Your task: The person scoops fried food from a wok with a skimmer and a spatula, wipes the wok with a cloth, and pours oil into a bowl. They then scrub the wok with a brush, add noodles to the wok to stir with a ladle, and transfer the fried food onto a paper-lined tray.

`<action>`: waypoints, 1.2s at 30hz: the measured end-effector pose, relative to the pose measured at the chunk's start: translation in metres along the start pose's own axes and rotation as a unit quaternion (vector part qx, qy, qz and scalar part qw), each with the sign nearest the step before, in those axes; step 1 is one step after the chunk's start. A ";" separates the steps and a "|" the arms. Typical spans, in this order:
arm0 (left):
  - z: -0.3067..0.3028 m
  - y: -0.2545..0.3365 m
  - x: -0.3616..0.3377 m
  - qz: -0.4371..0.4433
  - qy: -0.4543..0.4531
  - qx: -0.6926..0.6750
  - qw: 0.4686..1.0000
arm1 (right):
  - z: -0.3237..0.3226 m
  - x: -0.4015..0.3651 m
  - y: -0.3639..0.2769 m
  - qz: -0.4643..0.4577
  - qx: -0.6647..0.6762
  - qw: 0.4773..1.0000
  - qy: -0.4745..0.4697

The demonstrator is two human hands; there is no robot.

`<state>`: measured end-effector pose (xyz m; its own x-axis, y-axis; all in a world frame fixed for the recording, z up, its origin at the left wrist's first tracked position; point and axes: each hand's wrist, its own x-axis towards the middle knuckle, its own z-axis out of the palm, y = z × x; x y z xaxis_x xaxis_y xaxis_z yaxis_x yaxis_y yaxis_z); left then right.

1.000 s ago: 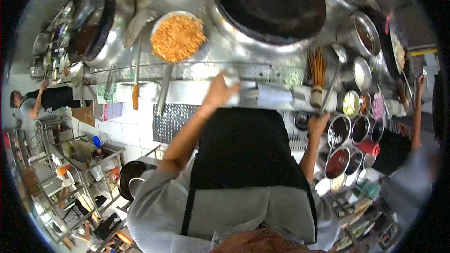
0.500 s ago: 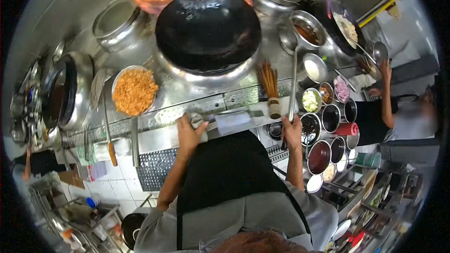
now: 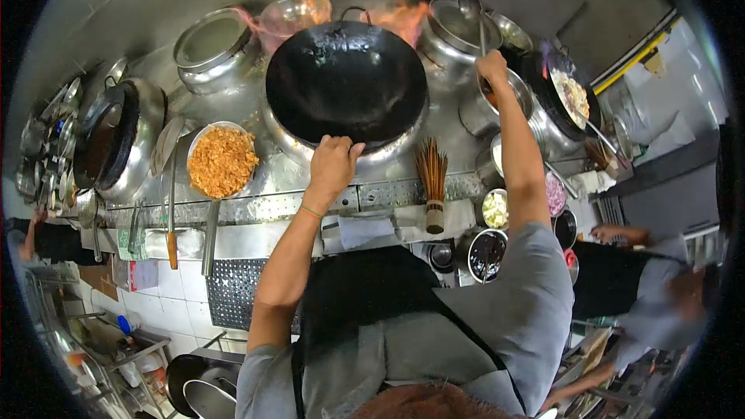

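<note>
A large black wok (image 3: 349, 81) sits on the burner in front of me, its inside dark with a sheen at the far side. My left hand (image 3: 334, 161) is closed over its near rim, fingers on the edge; whether a cloth is beneath them is hidden. With my right arm stretched forward, my right hand (image 3: 491, 67) grips a ladle (image 3: 469, 6) by its handle. The ladle's bowl is up near the back wall, above a metal pot (image 3: 456, 27). Below that hand stands a steel container (image 3: 521, 93), partly covered by my forearm.
Flames (image 3: 400, 19) rise behind the wok. At left are a strainer of orange-brown food (image 3: 223, 161) and another wok (image 3: 105, 136). A bamboo brush (image 3: 433, 186) rests by the counter edge. Sauce and ingredient pots (image 3: 487, 254) stand right, near a co-worker (image 3: 621, 271) and another wok (image 3: 570, 97).
My left hand has moved from the cloth at the counter edge up to the wok's near rim. My right hand has carried the ladle forward and up. The co-worker at right has shifted.
</note>
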<state>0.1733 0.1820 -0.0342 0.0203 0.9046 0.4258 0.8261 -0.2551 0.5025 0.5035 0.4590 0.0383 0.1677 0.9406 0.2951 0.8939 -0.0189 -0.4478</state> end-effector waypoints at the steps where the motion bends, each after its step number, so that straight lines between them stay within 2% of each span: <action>1: -0.001 0.002 0.002 -0.001 0.007 0.003 1.000 | 0.014 0.019 0.000 0.024 -0.034 0.999 -0.005; 2: -0.003 0.004 0.004 -0.009 0.000 -0.009 1.000 | 0.023 0.035 -0.001 0.048 -0.070 0.996 -0.010; 3: -0.004 0.006 0.004 -0.020 -0.007 -0.021 1.000 | 0.029 0.048 0.001 0.028 -0.105 0.992 -0.059; 4: -0.005 0.007 0.003 -0.030 -0.014 -0.034 0.999 | 0.040 0.070 0.006 0.020 -0.104 0.993 -0.059; 6: -0.003 0.006 0.003 -0.037 -0.003 -0.036 0.999 | 0.053 0.115 0.023 0.023 -0.080 0.961 -0.265; 7: 0.002 0.002 0.002 -0.027 0.011 -0.037 0.999 | 0.036 0.109 0.041 0.059 0.332 0.894 -0.294; 8: 0.003 0.001 0.001 -0.016 0.025 -0.038 0.999 | 0.038 0.113 0.034 0.236 0.588 0.746 -0.206; 10: 0.003 0.000 0.000 -0.018 0.023 -0.036 0.999 | 0.012 0.124 0.042 0.345 0.775 0.485 -0.212; 12: 0.002 0.001 0.001 -0.015 0.021 -0.035 0.999 | -0.005 0.125 0.049 0.287 0.784 0.495 -0.240; 13: 0.001 0.002 0.001 -0.014 0.024 -0.037 0.999 | -0.015 0.127 0.048 0.286 0.753 0.541 -0.241; 14: 0.000 0.002 0.001 -0.010 0.026 -0.039 0.999 | -0.027 0.128 0.049 0.286 0.752 0.543 -0.240; 16: 0.003 -0.002 0.001 -0.010 0.019 -0.049 0.999 | -0.057 0.129 0.049 0.333 0.775 0.458 -0.281; 17: 0.005 -0.003 0.002 -0.009 0.011 -0.057 0.998 | -0.073 0.115 0.034 0.303 0.774 0.516 -0.210; 18: 0.006 -0.003 0.004 -0.004 0.008 -0.060 0.998 | -0.091 0.105 0.025 0.303 0.774 0.517 -0.203; 20: 0.006 -0.003 0.004 0.013 0.020 -0.058 0.998 | -0.123 0.088 0.009 0.344 0.781 0.426 -0.300; 21: 0.007 -0.005 0.004 0.016 0.016 -0.059 0.998 | -0.137 0.077 -0.001 0.361 0.777 0.408 -0.317; 22: 0.010 -0.006 0.005 0.020 0.024 -0.070 0.997 | -0.151 0.064 -0.010 0.354 0.762 0.417 -0.347; 26: 0.024 -0.016 0.005 0.019 0.031 -0.083 0.996 | -0.188 0.000 -0.050 0.399 0.764 0.353 -0.364; 28: 0.020 -0.012 0.001 0.000 0.032 -0.068 0.997 | -0.188 -0.028 -0.053 0.393 0.780 0.298 -0.385; 31: 0.008 -0.002 0.003 -0.015 0.027 -0.063 0.998 | -0.177 -0.074 -0.049 0.393 0.785 0.276 -0.391; 33: 0.006 -0.002 0.002 0.012 0.058 -0.073 0.996 | -0.161 -0.112 -0.056 0.394 0.785 0.256 -0.404; 36: 0.019 -0.016 0.000 0.014 0.054 -0.086 0.995 | -0.136 -0.148 -0.056 0.389 0.744 0.380 -0.388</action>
<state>0.1712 0.1924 -0.0569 -0.0264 0.8563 0.5158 0.7174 -0.3431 0.6063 0.4848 0.2743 0.1347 -0.5494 0.6742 -0.4936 -0.6223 -0.7243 -0.2969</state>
